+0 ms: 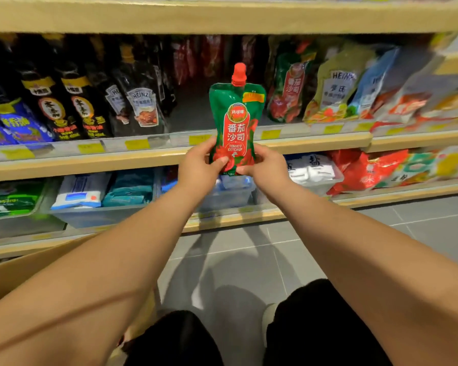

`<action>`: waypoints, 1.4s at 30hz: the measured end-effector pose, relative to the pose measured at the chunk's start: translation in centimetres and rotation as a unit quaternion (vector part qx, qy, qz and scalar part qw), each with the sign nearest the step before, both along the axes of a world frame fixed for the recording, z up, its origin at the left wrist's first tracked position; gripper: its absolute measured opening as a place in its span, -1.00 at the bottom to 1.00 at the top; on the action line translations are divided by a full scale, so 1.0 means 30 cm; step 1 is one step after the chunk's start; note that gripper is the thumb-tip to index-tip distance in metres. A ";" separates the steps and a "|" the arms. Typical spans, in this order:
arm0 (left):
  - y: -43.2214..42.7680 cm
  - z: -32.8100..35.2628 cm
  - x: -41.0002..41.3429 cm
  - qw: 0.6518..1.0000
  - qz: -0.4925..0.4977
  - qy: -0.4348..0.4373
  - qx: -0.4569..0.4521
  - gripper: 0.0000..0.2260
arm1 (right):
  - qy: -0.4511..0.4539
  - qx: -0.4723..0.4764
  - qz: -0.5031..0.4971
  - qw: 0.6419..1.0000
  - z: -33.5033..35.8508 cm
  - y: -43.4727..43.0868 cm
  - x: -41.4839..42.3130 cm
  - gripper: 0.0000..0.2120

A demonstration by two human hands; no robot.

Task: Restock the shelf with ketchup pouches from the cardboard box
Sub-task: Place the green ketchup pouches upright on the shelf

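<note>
Pouch (235, 120) upright, red cap up, before the shelf's (154, 161) front edge; left hand (200, 167) and right hand (263, 165) fingers pinching its bottom corners

ketchup pouch (236, 128): "番茄沙司" + "tomato ketchup" | dark pouch (143, 107): "heinz" | yellow-green pouch (339, 93): "heinz" | white bag (312, 167), lower shelf: "盐" | price tags: unreadable

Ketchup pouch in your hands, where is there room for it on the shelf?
The ketchup pouch fits the bare gap behind it, between the dark Heinz pouches on the left and the matching green pouch on the right. Elsewhere the shelf is packed tight.
</note>
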State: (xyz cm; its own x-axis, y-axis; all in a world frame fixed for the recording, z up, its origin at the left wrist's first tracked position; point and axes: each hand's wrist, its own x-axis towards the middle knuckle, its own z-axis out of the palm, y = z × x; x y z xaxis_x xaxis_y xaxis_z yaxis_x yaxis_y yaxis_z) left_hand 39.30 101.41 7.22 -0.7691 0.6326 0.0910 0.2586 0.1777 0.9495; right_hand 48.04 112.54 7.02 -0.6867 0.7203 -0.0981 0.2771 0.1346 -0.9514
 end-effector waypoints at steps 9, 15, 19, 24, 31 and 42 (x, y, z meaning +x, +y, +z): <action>0.443 0.031 0.054 0.986 0.056 0.156 0.011 -0.70 | 0.031 0.122 -0.081 0.989 0.048 0.408 0.049 -0.49; 0.605 0.045 0.046 0.985 0.068 0.158 0.027 -0.75 | 0.027 0.207 -0.088 0.974 0.043 0.605 0.025 -0.54; 0.656 0.018 0.029 0.985 0.074 0.153 -0.004 -0.72 | -0.011 0.242 -0.057 0.968 0.022 0.674 0.004 -0.51; 0.685 -0.016 0.008 0.979 0.079 0.182 -0.050 -0.79 | -0.096 0.273 -0.018 0.957 -0.012 0.709 -0.014 -0.57; 0.734 -0.039 -0.007 0.971 0.094 0.200 -0.090 -0.66 | -0.091 0.253 -0.060 0.961 -0.026 0.729 -0.002 -0.66; 0.780 -0.043 -0.021 0.961 0.089 0.203 -0.163 -0.62 | -0.101 0.284 -0.137 0.944 -0.053 0.719 -0.010 -0.68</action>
